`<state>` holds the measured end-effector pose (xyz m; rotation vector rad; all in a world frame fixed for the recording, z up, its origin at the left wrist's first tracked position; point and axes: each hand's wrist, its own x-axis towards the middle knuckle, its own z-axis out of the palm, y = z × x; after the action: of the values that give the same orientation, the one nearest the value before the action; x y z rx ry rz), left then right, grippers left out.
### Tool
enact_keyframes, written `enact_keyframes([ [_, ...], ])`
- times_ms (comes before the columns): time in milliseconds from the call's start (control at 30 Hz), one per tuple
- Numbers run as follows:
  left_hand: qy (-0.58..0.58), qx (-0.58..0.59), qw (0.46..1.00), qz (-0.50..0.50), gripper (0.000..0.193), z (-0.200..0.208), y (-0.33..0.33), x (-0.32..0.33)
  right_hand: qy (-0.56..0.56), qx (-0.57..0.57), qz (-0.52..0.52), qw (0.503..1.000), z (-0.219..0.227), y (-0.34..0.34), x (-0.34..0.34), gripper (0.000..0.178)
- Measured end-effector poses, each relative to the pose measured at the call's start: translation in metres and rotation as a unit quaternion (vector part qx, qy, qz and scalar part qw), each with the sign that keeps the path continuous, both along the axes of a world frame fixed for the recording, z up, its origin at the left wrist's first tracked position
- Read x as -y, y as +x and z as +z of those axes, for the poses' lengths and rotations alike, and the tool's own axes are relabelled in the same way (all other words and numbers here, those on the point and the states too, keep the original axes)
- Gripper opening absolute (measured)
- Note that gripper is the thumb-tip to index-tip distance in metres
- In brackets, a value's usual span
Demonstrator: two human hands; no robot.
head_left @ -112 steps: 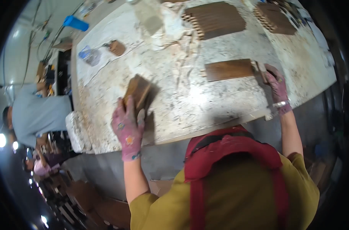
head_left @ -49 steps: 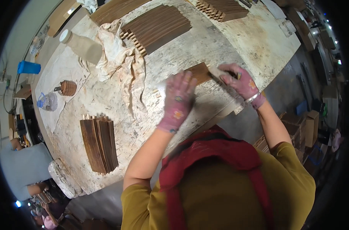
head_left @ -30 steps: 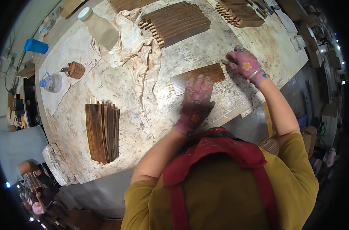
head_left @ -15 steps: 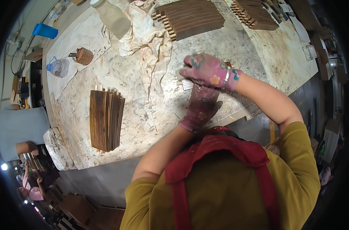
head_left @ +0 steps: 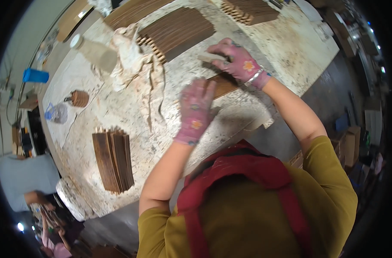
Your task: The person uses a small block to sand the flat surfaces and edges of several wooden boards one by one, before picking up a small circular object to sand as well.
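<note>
My left hand [head_left: 197, 111], in a pink flowered glove, reaches over the near left end of a brown wooden board [head_left: 225, 85] on the table. Its fingers point away from me, stretched out and somewhat blurred. Above the board's far side is my right hand [head_left: 237, 63], gloved alike, with its fingers curved round a pale, flat-edged thing [head_left: 203, 58]. The glove hides most of that thing, so its kind cannot be made out. Part of the board lies under my hands.
Upright brown slats [head_left: 113, 161] with pale tenons stand bunched at the left. More slats [head_left: 179, 32] lie stacked at the back, beside a crumpled cloth [head_left: 129, 64] and a cloudy jar [head_left: 95, 53]. A brush in a brown pot [head_left: 80, 99] stands near a clear bottle [head_left: 57, 113].
My hands were together, the right crossing over the left. Now they are apart, the left moved leftward, and the brown board shows between them. The whole view has also turned and shifted.
</note>
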<state>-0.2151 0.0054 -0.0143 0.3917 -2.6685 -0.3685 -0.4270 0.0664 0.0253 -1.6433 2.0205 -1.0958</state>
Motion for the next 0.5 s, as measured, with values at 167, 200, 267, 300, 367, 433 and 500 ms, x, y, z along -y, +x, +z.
enact_keyframes([
  [167, 0.189, 0.198, 0.961, -0.033, 0.065, 0.031, -0.009, 0.039, 0.0, 0.247, -0.187, 0.951, -0.009, -0.047, -0.089, 0.04],
  [200, 0.259, 0.25, 0.932, -0.036, 0.062, 0.049, -0.012, 0.044, -0.004, 0.245, -0.205, 0.947, -0.011, -0.048, -0.1, 0.039],
  [267, 0.363, 0.285, 0.887, -0.028, 0.046, 0.057, -0.023, 0.061, 0.03, 0.333, -0.232, 0.913, -0.015, -0.041, -0.114, 0.038],
  [300, 0.332, 0.315, 0.889, -0.023, 0.042, 0.058, -0.03, 0.071, 0.047, 0.376, -0.245, 0.892, -0.017, -0.037, -0.12, 0.038],
  [367, 0.207, 0.17, 0.963, -0.018, 0.044, 0.033, -0.025, 0.082, 0.013, 0.457, -0.23, 0.859, -0.03, -0.025, -0.113, 0.039],
  [433, 0.141, 0.185, 0.972, -0.004, 0.05, 0.023, -0.022, 0.076, 0.016, 0.46, -0.211, 0.862, -0.043, -0.021, -0.097, 0.041],
  [500, 0.084, 0.17, 0.982, 0.001, 0.058, 0.006, -0.015, 0.066, 0.033, 0.432, -0.205, 0.878, -0.039, -0.013, -0.074, 0.042],
])
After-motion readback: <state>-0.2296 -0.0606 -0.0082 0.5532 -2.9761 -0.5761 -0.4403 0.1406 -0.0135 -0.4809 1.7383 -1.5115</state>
